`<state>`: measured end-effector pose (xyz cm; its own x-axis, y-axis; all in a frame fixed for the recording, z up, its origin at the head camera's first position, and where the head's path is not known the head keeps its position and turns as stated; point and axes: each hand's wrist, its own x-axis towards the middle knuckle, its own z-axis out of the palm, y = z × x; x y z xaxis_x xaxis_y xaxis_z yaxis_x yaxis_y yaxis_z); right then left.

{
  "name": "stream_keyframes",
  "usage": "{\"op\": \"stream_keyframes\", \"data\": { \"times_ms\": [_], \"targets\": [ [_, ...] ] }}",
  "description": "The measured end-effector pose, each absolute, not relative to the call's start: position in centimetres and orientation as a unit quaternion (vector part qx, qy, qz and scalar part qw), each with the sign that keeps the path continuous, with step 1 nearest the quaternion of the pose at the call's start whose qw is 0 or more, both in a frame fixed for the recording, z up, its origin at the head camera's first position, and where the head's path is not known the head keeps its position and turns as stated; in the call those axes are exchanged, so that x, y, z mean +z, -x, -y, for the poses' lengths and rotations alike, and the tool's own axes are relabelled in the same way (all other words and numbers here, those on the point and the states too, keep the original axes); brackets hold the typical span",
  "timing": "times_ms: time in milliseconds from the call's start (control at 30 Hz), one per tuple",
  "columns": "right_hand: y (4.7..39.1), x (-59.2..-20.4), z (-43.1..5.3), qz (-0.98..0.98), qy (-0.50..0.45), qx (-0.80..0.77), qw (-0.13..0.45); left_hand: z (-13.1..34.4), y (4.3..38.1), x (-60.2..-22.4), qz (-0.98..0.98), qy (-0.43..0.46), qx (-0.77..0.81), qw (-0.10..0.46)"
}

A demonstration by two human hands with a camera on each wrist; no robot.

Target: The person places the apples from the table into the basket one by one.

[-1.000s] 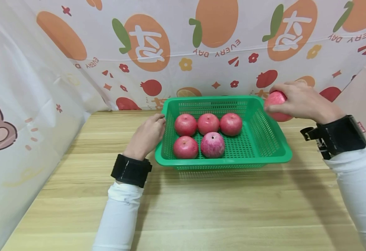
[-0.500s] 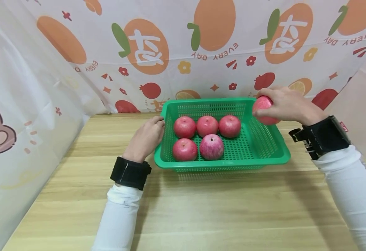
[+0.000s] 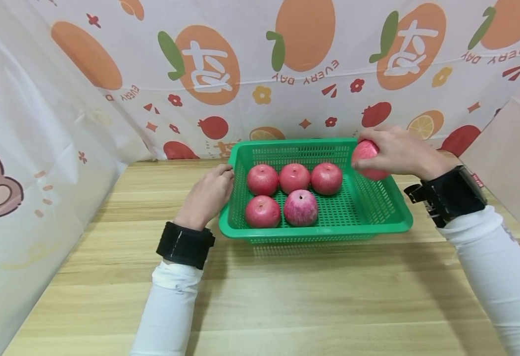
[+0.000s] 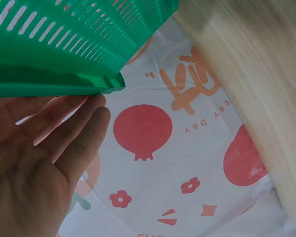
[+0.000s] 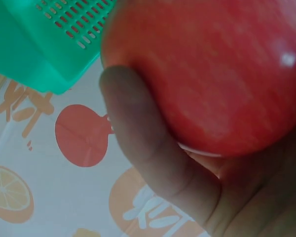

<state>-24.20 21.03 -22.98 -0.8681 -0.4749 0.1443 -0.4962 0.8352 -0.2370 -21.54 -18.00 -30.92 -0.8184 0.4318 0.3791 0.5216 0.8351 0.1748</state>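
In the head view my right hand (image 3: 395, 151) grips a red apple (image 3: 370, 160) over the right end of a green plastic basket (image 3: 313, 231). The right wrist view shows the thumb (image 5: 138, 118) curled against the apple's side. At the basket's left end is my left hand (image 3: 208, 195); in the left wrist view its fairly straight fingers (image 4: 81, 145) touch the rim from below, and the thumb is hidden. Inside the basket a back row of three red apples (image 3: 295, 178) stands behind another red apple (image 3: 262, 212) and a purplish-pink streaked one (image 3: 301, 208).
The basket stands on a light wooden table (image 3: 286, 296), its long side facing me. Behind it hangs a white cloth (image 3: 251, 54) printed with fruit, and more pale cloth (image 3: 64, 123) covers the left side. Each wrist wears a black strap (image 3: 186, 245).
My right hand has carried the apple leftward, from outside the basket's right end to over its inside. The left hand stays at the left rim, and the other apples have not moved.
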Motion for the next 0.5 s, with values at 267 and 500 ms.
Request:
{"op": "stream_keyframes", "data": {
  "times_ms": [267,500],
  "targets": [
    [24.19,-23.64,-20.5,0.956,-0.258,0.134,0.027,17.96,21.57,-30.93,0.943,0.254,-0.138,0.161],
    [24.16,-23.71,-20.23,0.958,-0.256,0.127,0.027,17.98,21.57,-30.99,0.943,0.253,-0.138,0.165]
  ]
}}
